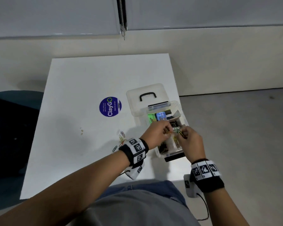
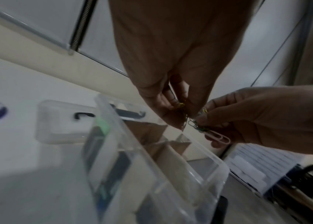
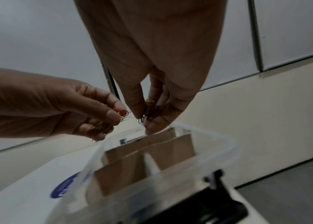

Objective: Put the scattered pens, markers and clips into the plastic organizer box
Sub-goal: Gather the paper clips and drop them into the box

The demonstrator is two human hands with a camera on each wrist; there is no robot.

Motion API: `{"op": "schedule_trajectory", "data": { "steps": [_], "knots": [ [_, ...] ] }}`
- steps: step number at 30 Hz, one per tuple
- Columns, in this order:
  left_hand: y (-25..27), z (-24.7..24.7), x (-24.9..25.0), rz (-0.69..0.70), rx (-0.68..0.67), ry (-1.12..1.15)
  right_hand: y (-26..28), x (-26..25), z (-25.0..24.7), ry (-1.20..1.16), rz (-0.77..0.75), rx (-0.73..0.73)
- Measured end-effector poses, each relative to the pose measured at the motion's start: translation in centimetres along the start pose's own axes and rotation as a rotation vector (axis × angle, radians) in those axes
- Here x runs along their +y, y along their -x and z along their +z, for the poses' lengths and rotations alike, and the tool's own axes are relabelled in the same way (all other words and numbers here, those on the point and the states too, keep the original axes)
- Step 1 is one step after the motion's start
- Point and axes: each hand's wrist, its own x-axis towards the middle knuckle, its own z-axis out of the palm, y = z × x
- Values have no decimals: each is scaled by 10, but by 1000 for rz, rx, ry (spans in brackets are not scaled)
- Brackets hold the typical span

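The clear plastic organizer box (image 1: 170, 152) stands open at the table's right edge, split by cardboard dividers (image 3: 125, 171). Both hands hover close together just above it. My left hand (image 1: 167, 130) pinches a bunch of paper clips, a red one (image 3: 121, 112) showing at the fingertips. My right hand (image 1: 182, 133) pinches another tangle of clips, yellow and dark ones (image 3: 149, 106) with a pink clip (image 2: 219, 137) hanging out. In the left wrist view the box rim (image 2: 125, 131) lies below my left hand (image 2: 178, 109). Several loose paper clips (image 1: 120, 141) lie on the table left of the box.
The box's clear lid (image 1: 145, 97) with a black handle lies flat behind the box. A round blue sticker (image 1: 110, 106) is on the white table (image 1: 72, 111). The box's black latch (image 3: 219, 197) faces me. Green, blue and black items fill the far compartments.
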Motion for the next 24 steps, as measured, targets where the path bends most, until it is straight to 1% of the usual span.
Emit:
{"op": "schedule_trajectory", "data": {
  "steps": [3,6,8,10,13,16,18,20,22,24],
  "knots": [
    [-17,27,12,18,-59,-48,-4,21,-8,64,65,5],
    [-23,42,12,13,-124,-125,-9,35,-7,89,134,-78],
    [-21,44,8,8,-165,-142,-13,40,-6,92,139,-108],
    [-17,41,4,3,-164,-100,-13,39,-7,117,110,-110],
    [-12,29,-1,3,-91,-18,-11,28,-7,169,43,-96],
    [-5,6,-10,-20,-19,12,-10,9,-3,143,-56,-97],
    [4,-14,-24,-39,73,12,-8,-11,5,114,-145,-129],
    [16,-36,-43,-98,186,12,-6,-37,18,58,-229,-188],
    [32,-56,-69,-178,274,-32,-4,-57,40,50,-285,-270],
    [50,-71,-100,-273,279,-153,-2,-70,70,102,-318,-377]
  ]
}}
